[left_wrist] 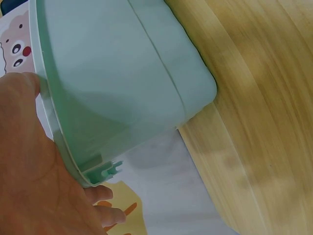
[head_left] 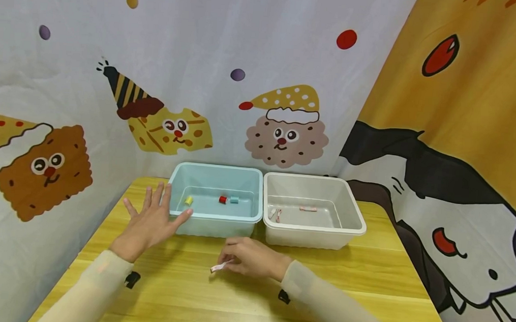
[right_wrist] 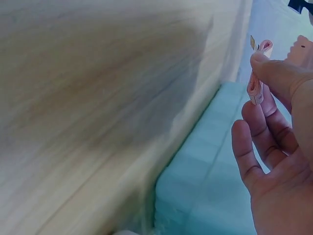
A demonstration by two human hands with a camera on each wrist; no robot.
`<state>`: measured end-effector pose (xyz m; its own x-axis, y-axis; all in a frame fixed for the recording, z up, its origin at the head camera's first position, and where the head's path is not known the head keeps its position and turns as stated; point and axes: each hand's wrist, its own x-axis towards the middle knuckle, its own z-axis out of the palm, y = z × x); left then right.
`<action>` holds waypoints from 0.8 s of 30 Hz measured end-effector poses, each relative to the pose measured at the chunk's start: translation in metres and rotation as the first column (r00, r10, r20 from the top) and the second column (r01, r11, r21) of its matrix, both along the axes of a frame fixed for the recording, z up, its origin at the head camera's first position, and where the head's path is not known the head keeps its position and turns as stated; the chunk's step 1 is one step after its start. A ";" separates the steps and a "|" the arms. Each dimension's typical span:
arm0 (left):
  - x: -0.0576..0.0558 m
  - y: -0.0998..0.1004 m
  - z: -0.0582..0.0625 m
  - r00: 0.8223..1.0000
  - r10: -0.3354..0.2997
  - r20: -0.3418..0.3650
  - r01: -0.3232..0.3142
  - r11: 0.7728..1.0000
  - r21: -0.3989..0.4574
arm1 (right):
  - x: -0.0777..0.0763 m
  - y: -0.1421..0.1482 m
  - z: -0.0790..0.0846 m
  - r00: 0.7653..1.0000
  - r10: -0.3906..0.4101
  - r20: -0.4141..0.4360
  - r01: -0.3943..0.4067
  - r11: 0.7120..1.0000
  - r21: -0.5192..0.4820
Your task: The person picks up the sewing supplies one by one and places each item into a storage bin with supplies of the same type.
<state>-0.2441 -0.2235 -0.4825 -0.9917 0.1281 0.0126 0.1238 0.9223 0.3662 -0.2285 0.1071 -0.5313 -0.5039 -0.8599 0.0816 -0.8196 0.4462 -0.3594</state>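
Between thumb and fingers, my right hand (head_left: 252,258) pinches a folded soft tape measure (right_wrist: 258,78), pinkish white with a metal tip. It is over the table in front of the light blue bin (head_left: 219,217). My left hand (head_left: 150,221) has its fingers spread at that bin's front left corner, thumb right at the rim. Inside the blue bin lie small thread spools: a yellow spool (head_left: 188,200), a red spool (head_left: 222,199) and a light blue spool (head_left: 234,200). The white bin (head_left: 311,237) holds several pale folded strips, among them a pinkish strip (head_left: 308,209).
Both bins stand side by side at the back of the wooden table (head_left: 179,294). A cartoon-printed curtain (head_left: 194,39) hangs right behind them and continues along the right side. A black strap piece (head_left: 132,279) shows at the left wrist.
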 end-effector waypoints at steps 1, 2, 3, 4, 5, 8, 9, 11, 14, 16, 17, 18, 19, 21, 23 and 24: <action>0.000 0.000 0.000 1.000 0.000 0.002 0.000 1.000 0.001 | 0.000 0.001 0.001 1.000 0.002 -0.009 -0.002 1.000 -0.005; 0.000 0.000 0.000 1.000 0.000 0.003 0.000 1.000 0.002 | 0.000 0.003 0.001 1.000 0.002 -0.018 -0.002 1.000 -0.009; 0.000 0.000 0.000 1.000 0.000 0.004 0.000 1.000 0.003 | 0.000 0.004 0.002 1.000 0.003 -0.023 -0.004 1.000 -0.015; 0.000 0.000 -0.001 1.000 0.001 0.004 -0.001 1.000 0.004 | 0.000 0.005 0.003 1.000 0.004 -0.026 -0.004 1.000 -0.020; 0.000 0.000 -0.001 1.000 0.001 0.004 -0.001 1.000 0.006 | 0.000 0.007 0.004 1.000 0.004 -0.030 -0.004 1.000 -0.026; -0.001 0.000 -0.001 1.000 0.003 0.001 -0.003 1.000 0.005 | 0.001 0.011 0.008 1.000 -0.006 -0.031 0.005 1.000 -0.031; -0.001 0.000 -0.001 1.000 0.005 -0.001 -0.005 1.000 0.004 | 0.002 0.012 0.010 0.999 -0.010 -0.030 0.009 0.999 -0.032; -0.001 0.000 -0.001 1.000 0.006 -0.004 -0.006 1.000 0.002 | 0.003 0.013 0.015 0.999 -0.017 -0.037 0.015 1.000 -0.027; -0.001 -0.001 -0.002 1.000 0.008 -0.006 -0.008 1.000 0.004 | 0.004 0.015 0.021 0.998 -0.021 -0.054 0.020 1.000 -0.020; 0.000 -0.001 -0.002 1.000 0.008 -0.004 -0.008 1.000 0.008 | 0.005 0.017 0.025 0.998 -0.024 -0.061 0.022 1.000 -0.021; 0.000 -0.001 -0.002 1.000 0.008 -0.003 -0.008 1.000 0.010 | 0.005 0.018 0.027 0.998 -0.025 -0.064 0.024 0.999 -0.023; 0.000 -0.001 -0.002 1.000 0.008 -0.002 -0.008 1.000 0.012 | 0.005 0.019 0.029 0.997 -0.027 -0.068 0.025 0.999 -0.027; 0.000 -0.001 -0.002 1.000 0.007 -0.001 -0.007 1.000 0.012 | 0.006 0.020 0.031 0.997 -0.029 -0.072 0.027 0.999 -0.031; 0.000 0.000 -0.002 1.000 0.006 -0.003 -0.006 1.000 0.007 | 0.007 0.023 0.035 0.996 -0.031 -0.087 0.027 0.999 -0.041; 0.000 0.001 -0.002 1.000 0.004 -0.004 -0.004 1.000 0.002 | 0.008 0.026 0.039 0.993 -0.028 -0.111 0.023 0.999 -0.049; 0.000 0.001 -0.002 1.000 0.004 -0.006 -0.004 1.000 0.000 | 0.008 0.028 0.041 0.992 -0.027 -0.122 0.020 0.998 -0.054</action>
<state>-0.2440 -0.2226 -0.4847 -0.9921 0.1244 0.0187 0.1225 0.9227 0.3656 -0.2204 0.1348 -0.4903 -0.5075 -0.8407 0.1889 -0.8483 0.4490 -0.2809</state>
